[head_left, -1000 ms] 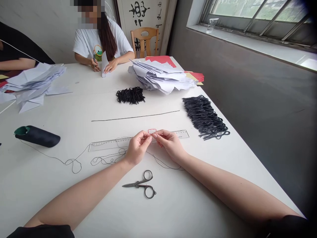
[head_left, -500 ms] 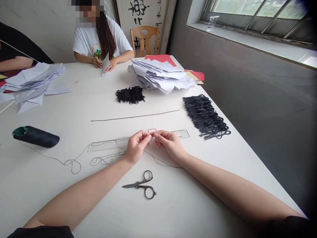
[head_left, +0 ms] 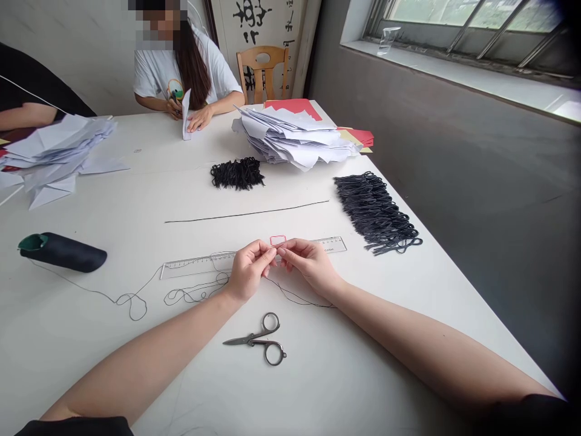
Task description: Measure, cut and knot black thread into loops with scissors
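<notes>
My left hand (head_left: 249,269) and my right hand (head_left: 313,263) meet over a clear ruler (head_left: 333,244), each with thumb and forefinger pinched, fingertips touching. Thin black thread (head_left: 117,301) runs from a dark spool (head_left: 72,253) on the left, loops across the ruler and goes to my hands. Another stretch of it trails out below my fingers to the right. The bit between my fingertips is mostly hidden. Just beyond them a small red rectangular outline (head_left: 278,237) shows on the table. Scissors (head_left: 250,341) lie slightly spread, nearer to me.
Past the ruler lies a straight black cord (head_left: 245,213). Bundles of looped black cords (head_left: 236,174) and tasselled dark cords (head_left: 376,212) rest farther off. Paper stacks (head_left: 295,139) stand at the back and left (head_left: 68,145). Across the table a person (head_left: 195,72) handles paper.
My fingertips have shifted only slightly and still pinch together. Across the table, the person's sheet of paper has swung more upright. The view has drifted a little.
</notes>
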The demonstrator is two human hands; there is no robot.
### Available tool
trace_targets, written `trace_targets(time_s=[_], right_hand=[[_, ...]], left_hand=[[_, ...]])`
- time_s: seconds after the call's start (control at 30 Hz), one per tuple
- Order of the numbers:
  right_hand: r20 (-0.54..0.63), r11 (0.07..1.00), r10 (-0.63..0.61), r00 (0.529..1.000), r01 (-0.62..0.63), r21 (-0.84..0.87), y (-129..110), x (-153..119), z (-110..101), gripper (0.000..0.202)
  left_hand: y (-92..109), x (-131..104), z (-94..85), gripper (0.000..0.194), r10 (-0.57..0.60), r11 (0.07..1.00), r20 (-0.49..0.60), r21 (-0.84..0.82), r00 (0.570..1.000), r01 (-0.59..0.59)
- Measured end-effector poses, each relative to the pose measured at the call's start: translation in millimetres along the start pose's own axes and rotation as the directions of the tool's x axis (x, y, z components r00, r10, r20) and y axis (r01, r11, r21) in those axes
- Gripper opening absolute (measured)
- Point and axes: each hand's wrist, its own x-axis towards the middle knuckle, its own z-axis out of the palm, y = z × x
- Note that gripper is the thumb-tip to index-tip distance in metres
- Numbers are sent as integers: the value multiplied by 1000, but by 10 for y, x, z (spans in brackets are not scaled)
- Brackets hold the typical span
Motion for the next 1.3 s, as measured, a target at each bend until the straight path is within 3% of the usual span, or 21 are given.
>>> trace_targets(time_s=[0.4, 0.77, 1.3], right_hand=[[28, 1000, -3, 1000, 3, -6, 21, 8, -14, 31], [-36, 1000, 23, 999, -23, -1, 32, 6, -10, 35], [-29, 998, 39, 999, -38, 51, 41, 8, -10, 33]], left_hand=[[19, -9, 22, 32, -5, 999, 41, 49, 999, 3], [10, -5, 10, 29, 7, 997, 33, 81, 999, -9], [7, -3, 8, 26, 11, 997, 42, 79, 999, -14]])
